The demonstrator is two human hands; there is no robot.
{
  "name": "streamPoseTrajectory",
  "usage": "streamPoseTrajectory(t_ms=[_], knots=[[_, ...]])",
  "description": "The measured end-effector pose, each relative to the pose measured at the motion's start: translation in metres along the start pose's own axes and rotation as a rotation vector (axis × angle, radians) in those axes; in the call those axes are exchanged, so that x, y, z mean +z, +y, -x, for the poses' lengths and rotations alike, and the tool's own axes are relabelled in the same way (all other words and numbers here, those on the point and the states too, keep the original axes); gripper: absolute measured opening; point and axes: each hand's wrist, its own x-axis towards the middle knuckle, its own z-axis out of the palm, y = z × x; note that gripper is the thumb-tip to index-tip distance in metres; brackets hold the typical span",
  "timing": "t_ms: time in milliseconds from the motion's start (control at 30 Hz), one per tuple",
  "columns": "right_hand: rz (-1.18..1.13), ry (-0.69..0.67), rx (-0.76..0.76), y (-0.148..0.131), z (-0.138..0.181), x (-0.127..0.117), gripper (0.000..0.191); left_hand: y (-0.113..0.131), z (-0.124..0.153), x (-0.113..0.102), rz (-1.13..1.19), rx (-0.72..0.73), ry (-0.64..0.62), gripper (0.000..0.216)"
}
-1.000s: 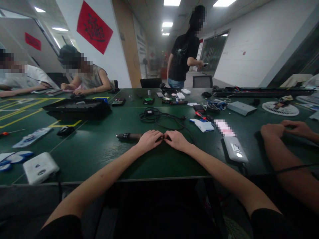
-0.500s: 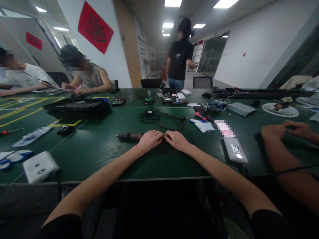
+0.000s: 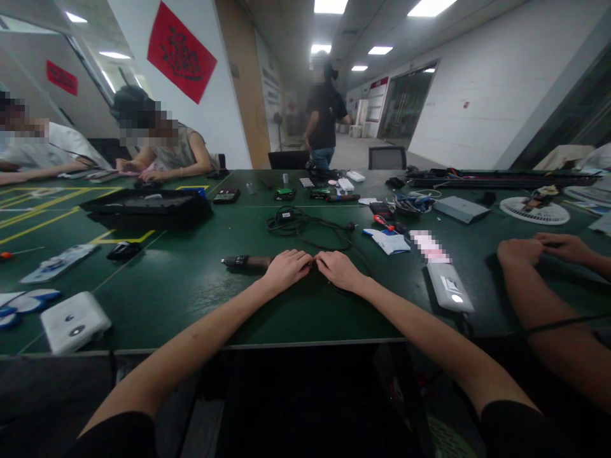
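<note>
My left hand (image 3: 286, 270) lies on the green table (image 3: 200, 286) with its fingers curled over the right end of a dark tool with a brown handle (image 3: 245, 261), which sticks out to the left. My right hand (image 3: 340, 270) rests beside it, fingertips meeting those of the left hand and pinched on a black cable (image 3: 310, 228). This cable runs back to a loose coil behind the hands. What lies right under the fingertips is hidden.
A white device (image 3: 449, 286) lies to the right, by another person's hands (image 3: 522, 251). A white box (image 3: 74, 321) sits at the near left edge and a black tray (image 3: 146, 205) at the back left. Two people sit at the far left. A person (image 3: 323, 114) stands beyond the table.
The standing person has walked farther away down the hall. The small black piece seen between my fingertips is now covered. My hands have stayed in place.
</note>
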Motion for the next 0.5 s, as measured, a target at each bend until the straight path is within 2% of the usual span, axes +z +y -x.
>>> streamPoseTrajectory(t_ms=[233,500], knots=[[0.014,0.001,0.015,0.0004,0.0002,0.0007,0.028,0.001,0.0002,-0.0025,-0.005,0.0,-0.013,0.016],[-0.097,0.014,0.025,0.0032,0.0028,-0.0005,0.03,-0.0004,0.0012,-0.0008,-0.03,0.013,-0.003,0.015]])
